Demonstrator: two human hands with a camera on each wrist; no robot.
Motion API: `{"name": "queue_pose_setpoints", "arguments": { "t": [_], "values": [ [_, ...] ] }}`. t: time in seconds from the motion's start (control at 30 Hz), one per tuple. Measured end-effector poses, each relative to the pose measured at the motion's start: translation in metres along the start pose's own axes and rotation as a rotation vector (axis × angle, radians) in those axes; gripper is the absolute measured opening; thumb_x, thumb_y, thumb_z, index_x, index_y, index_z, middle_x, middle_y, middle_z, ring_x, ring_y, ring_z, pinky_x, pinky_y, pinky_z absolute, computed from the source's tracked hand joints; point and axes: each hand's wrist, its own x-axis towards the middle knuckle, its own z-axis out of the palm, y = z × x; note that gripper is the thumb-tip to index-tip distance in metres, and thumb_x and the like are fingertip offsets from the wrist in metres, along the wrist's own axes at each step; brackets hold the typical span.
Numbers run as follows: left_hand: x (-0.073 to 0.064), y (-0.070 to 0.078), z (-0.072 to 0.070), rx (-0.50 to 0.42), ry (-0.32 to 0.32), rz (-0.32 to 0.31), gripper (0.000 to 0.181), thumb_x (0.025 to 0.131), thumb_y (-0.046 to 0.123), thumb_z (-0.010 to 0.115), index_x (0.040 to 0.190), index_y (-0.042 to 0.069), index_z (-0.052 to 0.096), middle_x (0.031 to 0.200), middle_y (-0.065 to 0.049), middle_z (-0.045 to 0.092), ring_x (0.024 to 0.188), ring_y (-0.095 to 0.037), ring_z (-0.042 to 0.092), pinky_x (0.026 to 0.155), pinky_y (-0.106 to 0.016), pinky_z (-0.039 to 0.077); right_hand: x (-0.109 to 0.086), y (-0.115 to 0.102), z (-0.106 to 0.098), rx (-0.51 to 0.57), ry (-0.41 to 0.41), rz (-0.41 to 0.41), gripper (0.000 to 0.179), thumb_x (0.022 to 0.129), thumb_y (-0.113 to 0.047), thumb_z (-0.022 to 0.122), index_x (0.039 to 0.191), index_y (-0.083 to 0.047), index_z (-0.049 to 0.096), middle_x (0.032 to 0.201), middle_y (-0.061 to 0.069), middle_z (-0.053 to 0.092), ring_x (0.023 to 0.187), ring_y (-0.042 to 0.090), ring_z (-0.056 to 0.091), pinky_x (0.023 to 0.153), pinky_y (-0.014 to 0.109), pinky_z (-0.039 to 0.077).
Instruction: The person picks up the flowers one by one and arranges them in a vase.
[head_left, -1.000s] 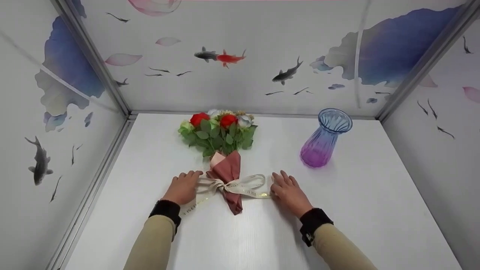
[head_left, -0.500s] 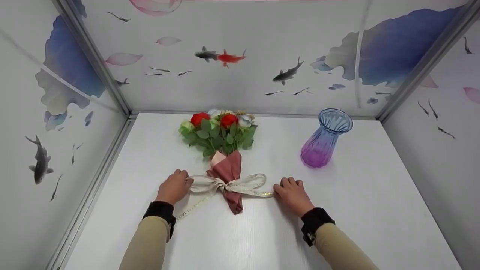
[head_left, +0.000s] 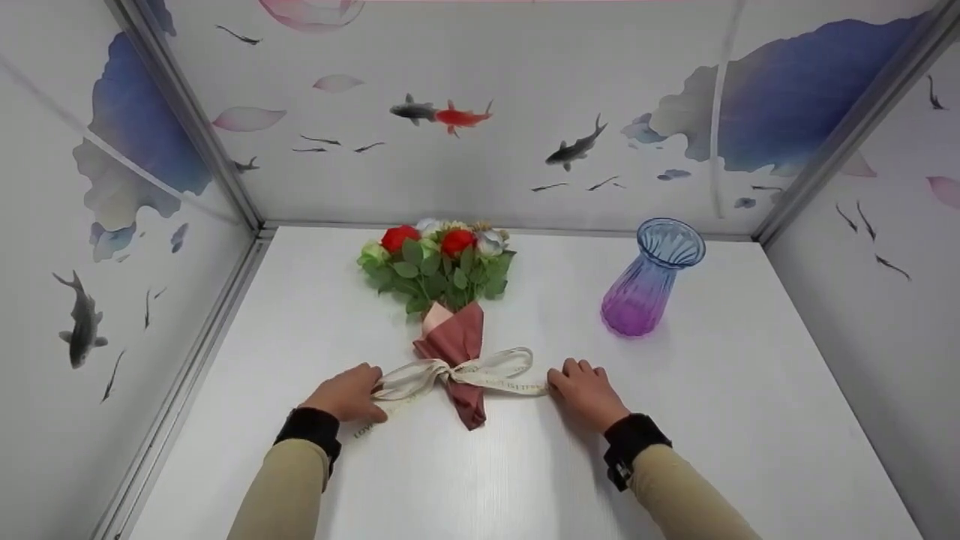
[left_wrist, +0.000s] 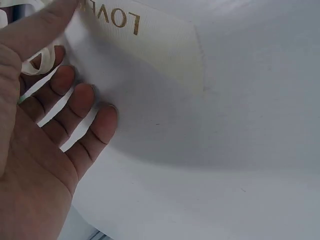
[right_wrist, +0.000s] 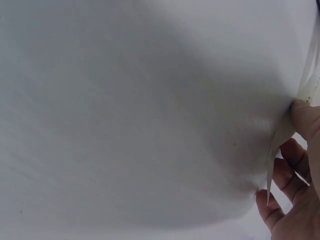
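Note:
A bouquet [head_left: 431, 274] of red, pale green and whitish flowers lies on the white table. Its stems sit in dusty-red wrapping paper [head_left: 459, 334], tied with a cream ribbon [head_left: 499, 365] in a bow. My left hand [head_left: 345, 394] is at the bow's left loop, fingertips near or touching it, thumb spread away. In the left wrist view its fingers are loosely bent, and the gold-lettered ribbon tail [left_wrist: 150, 32] lies beyond the thumb. At the right, my right hand [head_left: 589, 394] pinches the other tail between thumb and forefinger; a ribbon end [right_wrist: 270, 175] hangs past the fingers.
A blue-to-purple glass vase [head_left: 637, 292] stands upright at the back right of the white table [head_left: 720, 420]. Printed walls with fish and lotus shapes [head_left: 570, 150] enclose the back and both sides.
My left hand has shifted left and a little toward me, and its thumb has come away from the ribbon. The right hand has closed on its tail and moved slightly down. Bouquet and vase stay put.

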Motion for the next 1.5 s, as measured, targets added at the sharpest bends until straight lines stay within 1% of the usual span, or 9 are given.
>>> {"name": "queue_pose_setpoints", "arguments": {
  "t": [0.13,0.3,0.4,0.6,0.83,1.03,1.23,1.37,1.5],
  "values": [
    [-0.002,-0.005,0.0,-0.002,0.027,0.016,0.023,0.084,0.012,0.078,0.085,0.009,0.055,0.082,-0.002,0.051,0.076,-0.021,0.046,0.073,-0.043,0.042,0.0,0.0,-0.001,0.004,-0.002,-0.005,0.003,0.104,-0.012,0.056,0.102,-0.009,0.054,0.087,0.006,0.042,0.082,0.026,0.04,0.072,0.045,0.037],
    [-0.007,-0.011,0.0,-0.05,0.069,0.024,0.018,0.09,0.009,0.073,0.08,0.008,0.058,0.077,-0.001,0.053,0.071,-0.02,0.046,0.07,-0.04,0.042,-0.001,0.001,-0.001,0.014,0.016,-0.01,0.005,0.103,-0.01,0.057,0.101,-0.01,0.053,0.086,0.005,0.041,0.08,0.026,0.039,0.07,0.044,0.035],
    [-0.008,-0.014,0.001,-0.058,0.095,0.023,0.015,0.093,0.007,0.07,0.082,0.007,0.059,0.078,-0.002,0.055,0.072,-0.02,0.047,0.071,-0.042,0.044,-0.001,0.001,-0.001,0.027,0.017,-0.007,0.006,0.102,-0.009,0.058,0.1,-0.01,0.053,0.085,0.005,0.04,0.079,0.025,0.038,0.07,0.043,0.034],
    [-0.012,-0.022,0.003,-0.07,0.147,-0.012,0.01,0.098,0.007,0.065,0.09,0.004,0.06,0.085,-0.006,0.055,0.078,-0.021,0.05,0.077,-0.045,0.047,-0.002,0.003,-0.001,0.065,-0.017,0.012,0.008,0.101,-0.01,0.06,0.098,-0.012,0.053,0.086,0.005,0.042,0.078,0.024,0.041,0.068,0.038,0.031],
    [-0.015,-0.022,0.0,-0.08,0.143,-0.041,0.008,0.1,0.005,0.062,0.094,0.001,0.06,0.087,-0.009,0.055,0.079,-0.023,0.052,0.078,-0.047,0.047,-0.002,0.005,0.0,0.082,-0.034,0.021,0.011,0.101,-0.009,0.061,0.095,-0.013,0.053,0.084,0.004,0.042,0.077,0.024,0.041,0.067,0.038,0.031],
    [-0.014,-0.02,-0.004,-0.036,0.111,-0.092,0.007,0.1,0.007,0.062,0.096,0.001,0.063,0.089,-0.01,0.06,0.081,-0.024,0.057,0.08,-0.049,0.051,0.001,0.008,0.0,0.1,-0.087,0.085,0.009,0.102,-0.008,0.058,0.096,-0.014,0.055,0.085,0.003,0.044,0.08,0.025,0.043,0.07,0.041,0.034],
    [-0.02,-0.026,-0.008,0.009,0.092,-0.153,0.009,0.097,0.008,0.066,0.097,-0.001,0.066,0.092,-0.012,0.066,0.088,-0.028,0.064,0.084,-0.051,0.054,0.002,0.008,-0.002,0.104,-0.099,0.119,0.009,0.101,-0.004,0.057,0.099,-0.013,0.059,0.086,0.003,0.048,0.082,0.025,0.045,0.071,0.044,0.037],
    [-0.023,-0.032,-0.008,0.023,0.092,-0.168,0.008,0.096,0.008,0.067,0.097,-0.001,0.067,0.092,-0.012,0.067,0.09,-0.03,0.066,0.084,-0.051,0.054,0.003,0.008,-0.001,0.088,-0.11,0.141,0.011,0.1,-0.003,0.057,0.103,-0.012,0.062,0.088,0.005,0.053,0.084,0.027,0.05,0.075,0.049,0.043],
    [-0.03,-0.036,-0.009,0.012,0.106,-0.189,0.007,0.095,0.007,0.067,0.094,0.0,0.066,0.089,-0.012,0.067,0.086,-0.029,0.066,0.081,-0.051,0.055,0.002,0.008,-0.003,0.079,-0.104,0.171,0.02,0.098,0.002,0.058,0.112,-0.009,0.066,0.097,0.011,0.064,0.091,0.035,0.059,0.082,0.06,0.049]
  ]
}}
